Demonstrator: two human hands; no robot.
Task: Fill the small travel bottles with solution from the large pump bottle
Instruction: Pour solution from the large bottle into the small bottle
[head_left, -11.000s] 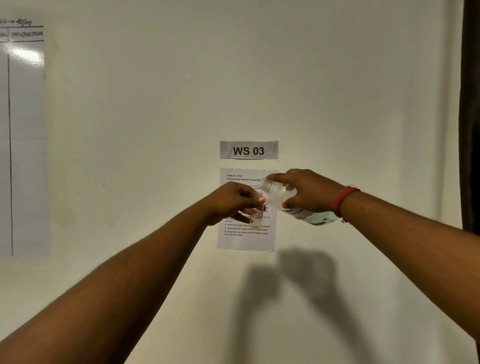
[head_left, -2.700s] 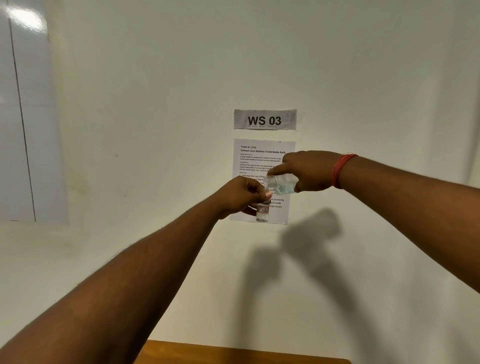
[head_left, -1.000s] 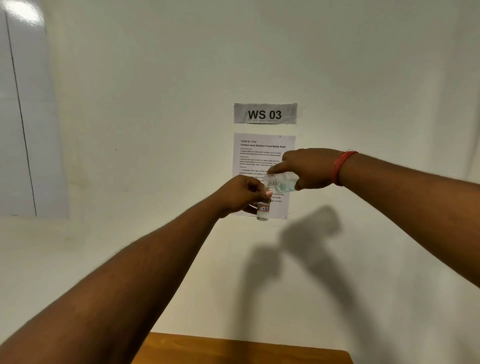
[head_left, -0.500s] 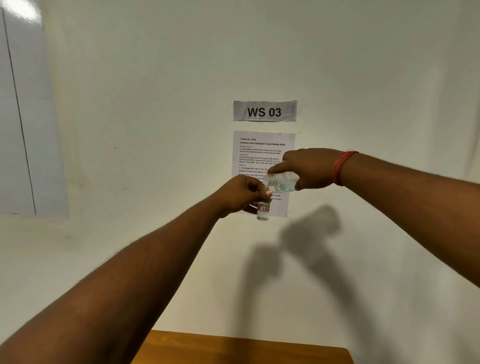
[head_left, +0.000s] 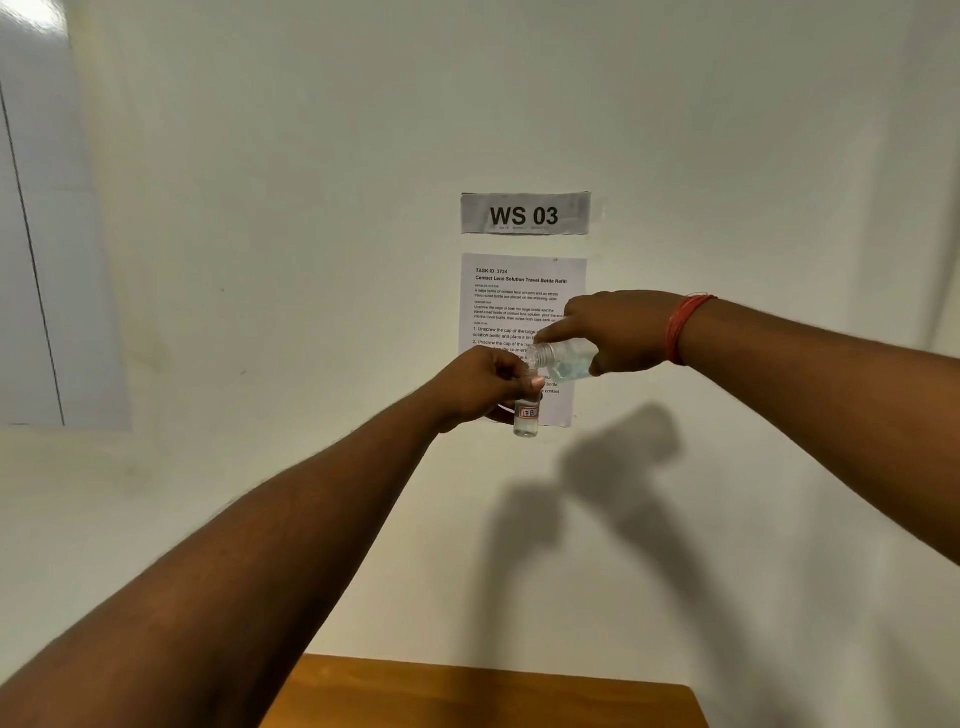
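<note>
My left hand has its fingers curled round the small travel bottle, upright and raised before the wall, while my right hand grips the tipped large bottle, mouth just over the small neck. I'd keep the mouths aligned, tilt slowly, and level off before it overflows.

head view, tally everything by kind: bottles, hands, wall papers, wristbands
bottles: 2 (small travel bottle, large bottle)
hands: 2 (left hand, right hand)
wall papers: 2 (WS 03 sign, instruction sheet)
wristbands: 1 (red band)
total: 7
</note>
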